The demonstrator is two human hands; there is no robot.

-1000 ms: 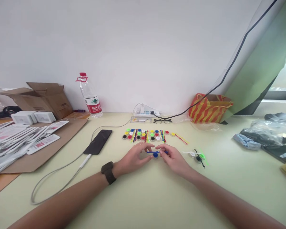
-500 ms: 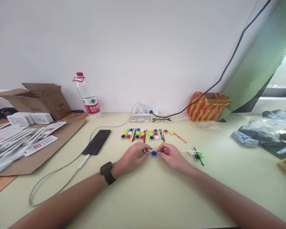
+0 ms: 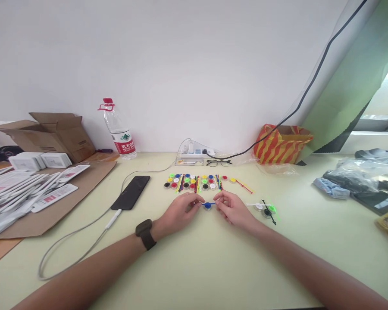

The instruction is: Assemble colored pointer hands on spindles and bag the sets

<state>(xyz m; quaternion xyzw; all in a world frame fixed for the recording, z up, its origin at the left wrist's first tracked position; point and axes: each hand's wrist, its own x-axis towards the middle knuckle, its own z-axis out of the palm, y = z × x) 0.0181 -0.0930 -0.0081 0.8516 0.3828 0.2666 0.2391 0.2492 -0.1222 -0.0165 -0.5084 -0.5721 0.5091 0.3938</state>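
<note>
A blue arrow spinner (image 3: 208, 206), a thin pointer set across a round blue centre on a clear base, is between my hands. My left hand (image 3: 185, 211), with a dark watch on its wrist, pinches the pointer's left end between thumb and fingers. At the right end, the fingertips of my right hand (image 3: 231, 210) are closed on the tip. To the right lie a white spinner (image 3: 259, 207), a black spinner (image 3: 267, 213) and a green spinner (image 3: 272, 209), close together. Beyond my hands, round coloured discs (image 3: 192, 186) and bundled pointers (image 3: 217, 182) form rows.
A black phone (image 3: 131, 193) with a charging cable lies left, beside cardboard and white cards (image 3: 54, 197). Along the wall stand a water bottle (image 3: 123, 135), a power strip (image 3: 197, 151), glasses (image 3: 219, 162) and a striped bag (image 3: 281, 144). Plastic packaging (image 3: 371, 170) sits at right.
My fingers have drawn slightly apart, so more of the blue pointer shows on both sides of its centre. The right hand has shifted a little right. Other things stay put.
</note>
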